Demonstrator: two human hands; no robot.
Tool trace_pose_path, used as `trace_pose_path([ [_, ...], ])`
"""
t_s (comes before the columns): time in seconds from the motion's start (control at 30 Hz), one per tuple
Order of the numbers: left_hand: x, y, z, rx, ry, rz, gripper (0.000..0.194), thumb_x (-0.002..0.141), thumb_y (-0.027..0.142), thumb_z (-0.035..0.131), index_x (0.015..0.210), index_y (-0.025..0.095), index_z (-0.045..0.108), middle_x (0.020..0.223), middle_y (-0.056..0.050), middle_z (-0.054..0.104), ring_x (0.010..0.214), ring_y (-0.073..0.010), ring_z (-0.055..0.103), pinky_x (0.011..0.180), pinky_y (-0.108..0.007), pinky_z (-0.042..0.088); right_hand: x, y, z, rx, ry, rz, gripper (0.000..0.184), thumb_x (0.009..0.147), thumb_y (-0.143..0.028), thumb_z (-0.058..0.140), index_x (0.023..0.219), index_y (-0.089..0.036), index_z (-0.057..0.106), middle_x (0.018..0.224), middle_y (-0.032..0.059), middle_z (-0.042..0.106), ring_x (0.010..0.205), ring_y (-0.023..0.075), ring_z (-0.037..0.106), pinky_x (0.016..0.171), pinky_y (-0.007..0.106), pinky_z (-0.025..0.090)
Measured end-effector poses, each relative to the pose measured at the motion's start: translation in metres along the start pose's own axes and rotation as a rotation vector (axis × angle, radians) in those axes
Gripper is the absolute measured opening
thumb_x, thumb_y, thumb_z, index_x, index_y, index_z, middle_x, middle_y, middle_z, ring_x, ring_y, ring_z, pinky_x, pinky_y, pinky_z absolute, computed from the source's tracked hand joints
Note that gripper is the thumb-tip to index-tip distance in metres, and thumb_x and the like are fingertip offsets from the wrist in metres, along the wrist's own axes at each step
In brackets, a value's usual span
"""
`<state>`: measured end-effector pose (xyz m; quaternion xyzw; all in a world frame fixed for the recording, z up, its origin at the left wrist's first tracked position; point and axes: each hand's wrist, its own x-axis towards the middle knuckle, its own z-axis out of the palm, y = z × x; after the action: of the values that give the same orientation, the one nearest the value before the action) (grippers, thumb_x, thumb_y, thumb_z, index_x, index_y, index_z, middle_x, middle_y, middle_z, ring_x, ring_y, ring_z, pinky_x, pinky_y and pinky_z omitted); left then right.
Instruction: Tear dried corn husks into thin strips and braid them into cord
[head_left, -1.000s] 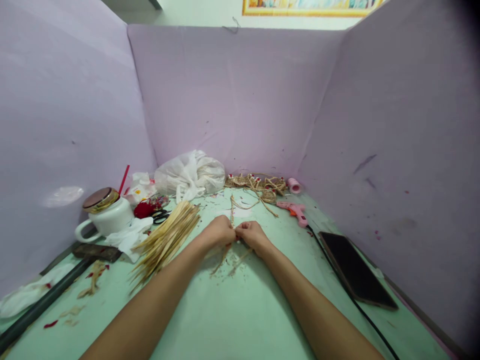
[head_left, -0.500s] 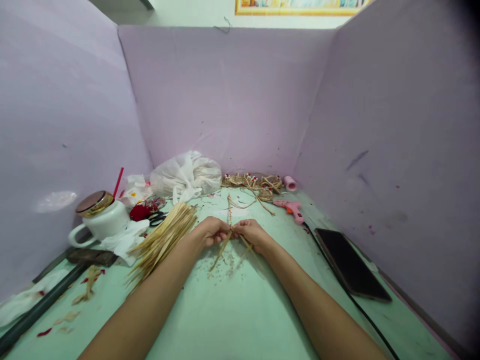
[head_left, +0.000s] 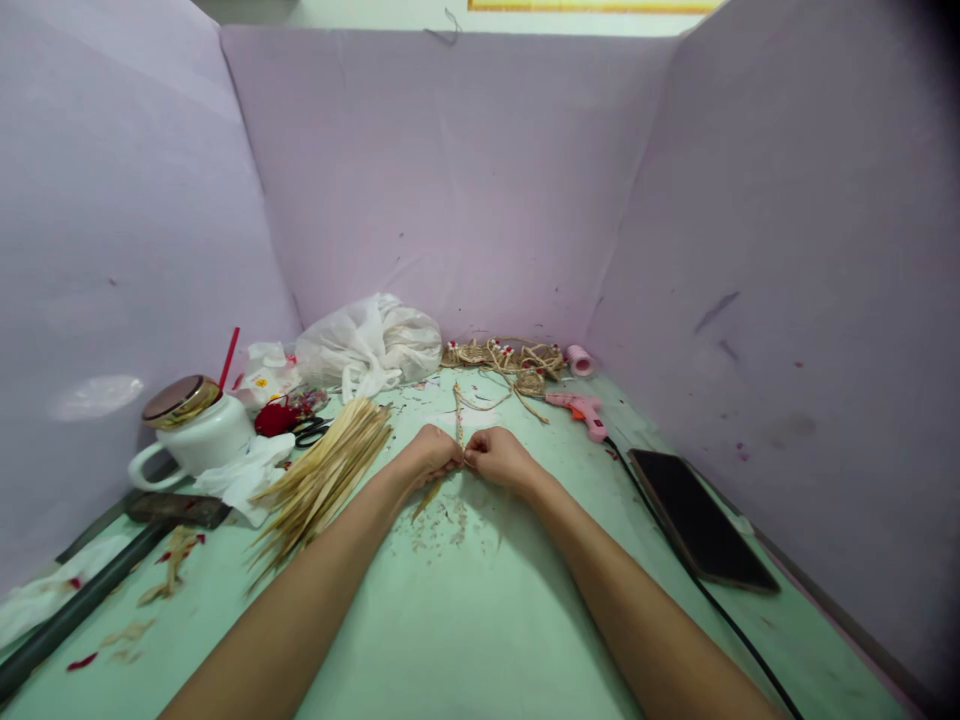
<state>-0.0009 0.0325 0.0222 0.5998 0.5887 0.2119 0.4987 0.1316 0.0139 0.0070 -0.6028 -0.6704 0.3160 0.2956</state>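
A thin braid of straw-coloured strips (head_left: 459,412) runs away from me over the green table, with small reddish specks along it. At its near end my left hand (head_left: 433,456) pinches it, and a loose strip sticks out below those fingers. My right hand (head_left: 496,458) is closed at the same end, fingertips almost against the left ones. What lies inside its fingers is mostly hidden. Left of my left hand lies a fanned bundle of dry straw strips (head_left: 330,475).
Left stand a white mug (head_left: 206,440) with a lid on it, black scissors (head_left: 311,432) and a hammer (head_left: 176,508). At the back are a plastic bag (head_left: 371,345) and braided pieces (head_left: 510,360). A pink glue gun (head_left: 581,410) and a dark tablet (head_left: 701,518) lie right.
Both hands parted slightly at the braid's end, showing two loose strips, then closed in again. The right-hand strip is now mostly out of sight. The view has shifted a little.
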Motion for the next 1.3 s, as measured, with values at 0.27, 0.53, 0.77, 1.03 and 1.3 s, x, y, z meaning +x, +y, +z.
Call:
trace_pose_path([
  [0.27, 0.001, -0.006, -0.009, -0.117, -0.074, 0.072, 0.007, 0.055, 0.013, 0.053, 0.048, 0.012, 0.052, 0.034, 0.006, 0.037, 0.028, -0.0041, 0.024, 0.031, -0.021, 0.011, -0.005, -0.008, -0.016, 0.517, -0.242, 0.275, 0.013, 0.065, -0.013, 0.055, 0.069, -0.011, 0.067, 0.05, -0.0017, 0.056, 0.04, 0.0055, 0.04, 0.041, 0.017, 0.027],
  [0.53, 0.004, -0.009, -0.008, -0.224, -0.128, 0.087, 0.016, 0.055, 0.014, 0.051, 0.043, 0.015, 0.041, 0.036, 0.006, 0.034, 0.028, -0.0025, 0.021, 0.032, -0.02, 0.008, -0.006, -0.019, -0.002, 0.537, -0.101, 0.285, 0.014, 0.067, -0.013, 0.059, 0.055, -0.014, 0.052, 0.039, -0.0045, 0.048, 0.037, 0.0052, 0.04, 0.041, 0.017, 0.03],
  [0.77, 0.007, -0.013, -0.009, -0.225, -0.169, 0.111, 0.008, 0.053, 0.012, 0.048, 0.046, 0.015, 0.044, 0.037, 0.006, 0.035, 0.028, -0.0024, 0.022, 0.032, -0.02, 0.008, -0.009, -0.019, 0.002, 0.612, -0.095, 0.35, 0.016, 0.069, -0.013, 0.058, 0.062, -0.016, 0.045, 0.039, -0.008, 0.041, 0.031, 0.0024, 0.029, 0.033, 0.016, 0.018],
  [1.03, 0.011, -0.02, -0.017, -0.263, -0.309, 0.173, 0.011, 0.053, 0.02, 0.06, 0.053, 0.013, 0.051, 0.039, 0.006, 0.037, 0.031, -0.0026, 0.026, 0.033, -0.019, 0.012, -0.004, -0.011, 0.006, 0.687, -0.009, 0.394, 0.016, 0.063, -0.006, 0.056, 0.058, -0.015, 0.044, 0.04, -0.007, 0.044, 0.032, 0.002, 0.028, 0.035, 0.016, 0.02],
  [1.3, 0.006, -0.013, -0.012, -0.18, -0.144, 0.175, 0.006, 0.049, 0.016, 0.058, 0.05, 0.012, 0.054, 0.034, 0.007, 0.036, 0.03, -0.0029, 0.024, 0.033, -0.019, 0.013, -0.002, -0.007, 0.001, 0.738, -0.15, 0.388, 0.011, 0.065, -0.009, 0.051, 0.054, -0.012, 0.051, 0.039, -0.0056, 0.038, 0.032, 0.0016, 0.019, 0.032, 0.017, 0.01],
])
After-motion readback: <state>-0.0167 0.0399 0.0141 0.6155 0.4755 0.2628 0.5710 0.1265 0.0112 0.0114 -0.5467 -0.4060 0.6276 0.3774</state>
